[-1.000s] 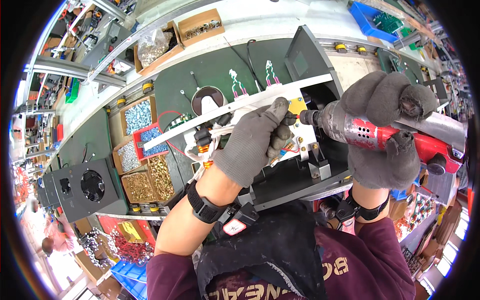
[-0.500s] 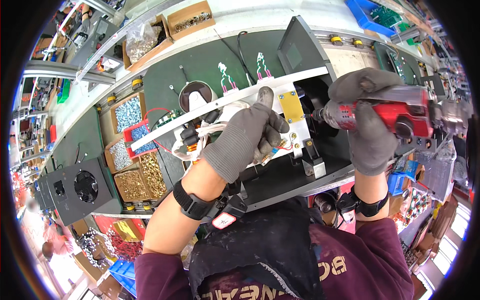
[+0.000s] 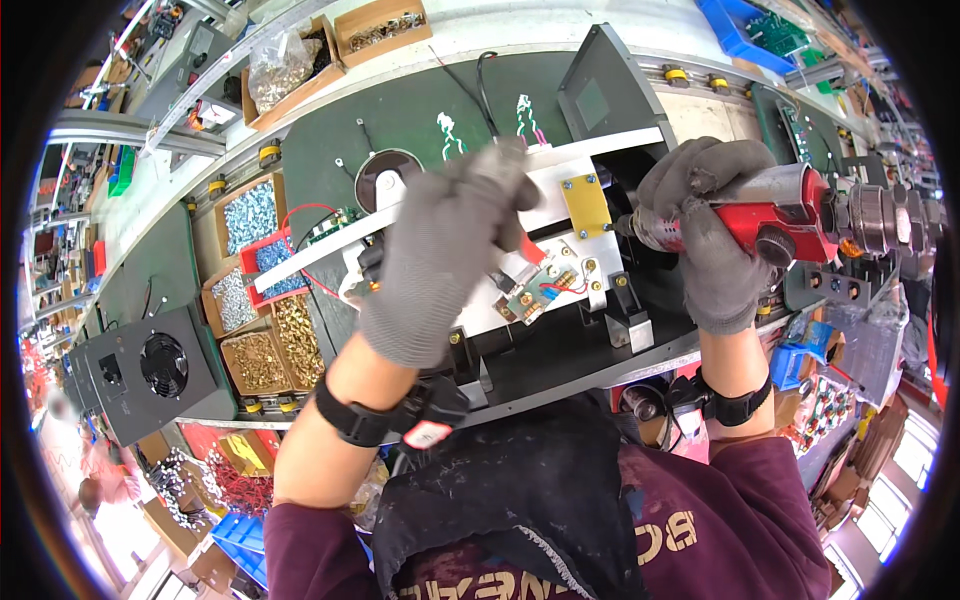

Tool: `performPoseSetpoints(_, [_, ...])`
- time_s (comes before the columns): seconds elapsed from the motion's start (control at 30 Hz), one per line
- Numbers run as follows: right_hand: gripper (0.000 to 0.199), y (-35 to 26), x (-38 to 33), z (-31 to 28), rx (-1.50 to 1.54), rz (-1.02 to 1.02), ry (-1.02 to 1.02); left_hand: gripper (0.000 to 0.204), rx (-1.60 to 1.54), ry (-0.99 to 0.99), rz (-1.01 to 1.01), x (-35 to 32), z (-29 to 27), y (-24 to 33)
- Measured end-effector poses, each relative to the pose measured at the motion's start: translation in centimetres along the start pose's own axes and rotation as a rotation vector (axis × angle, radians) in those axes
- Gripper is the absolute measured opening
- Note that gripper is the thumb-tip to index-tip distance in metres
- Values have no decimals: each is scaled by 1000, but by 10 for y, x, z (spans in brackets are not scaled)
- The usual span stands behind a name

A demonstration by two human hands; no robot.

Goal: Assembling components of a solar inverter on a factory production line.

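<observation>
My gloved right hand [image 3: 715, 235] is closed round a red and silver power screwdriver [image 3: 775, 215]. Its bit points left, with the tip close to the lower right corner of a yellow plate [image 3: 586, 207] with a screw at each corner. That plate sits on a white metal bracket [image 3: 545, 205] inside a dark metal housing [image 3: 600, 110]. Over the bracket, left of the plate, is my gloved left hand [image 3: 440, 250]; motion smears its fingers, so what they hold cannot be made out. A small circuit board [image 3: 538, 298] with coloured wires lies beside it, below the fingers.
Trays of blue [image 3: 252, 220], silver and brass-coloured small fasteners [image 3: 298, 335] stand on the left. A round coil part [image 3: 388, 178] lies behind the white bar. A dark fan panel [image 3: 145, 370] rests farther left. Cardboard boxes [image 3: 380, 30] of parts stand at the back.
My left hand has lifted off the bracket and moved left, uncovering the small circuit board. The screwdriver has shifted slightly left and stays near the plate's corner.
</observation>
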State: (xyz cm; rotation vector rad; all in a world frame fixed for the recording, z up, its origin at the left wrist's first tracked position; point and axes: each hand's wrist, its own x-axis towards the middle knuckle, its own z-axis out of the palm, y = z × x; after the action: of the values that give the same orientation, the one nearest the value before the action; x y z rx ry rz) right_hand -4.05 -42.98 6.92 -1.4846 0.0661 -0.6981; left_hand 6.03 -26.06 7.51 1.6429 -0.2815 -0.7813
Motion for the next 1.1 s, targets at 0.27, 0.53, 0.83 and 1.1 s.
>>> performPoseSetpoints(0.27, [21, -1, 0, 1, -53, -46, -115, 33, 449, 462, 135, 41, -78, -30])
performPoseSetpoints(0.53, [31, -7, 12, -7, -45, 73, 32, 33, 578, 382, 152, 45, -80, -38])
performPoseSetpoints(0.83, [26, 15, 25, -8, 48, -146, -19, 33, 672, 380, 144, 48, -76, -35])
performPoseSetpoints(1.1, [27, 17, 25, -1, -42, -48, -48, 35, 720, 364, 100, 45, -76, -34])
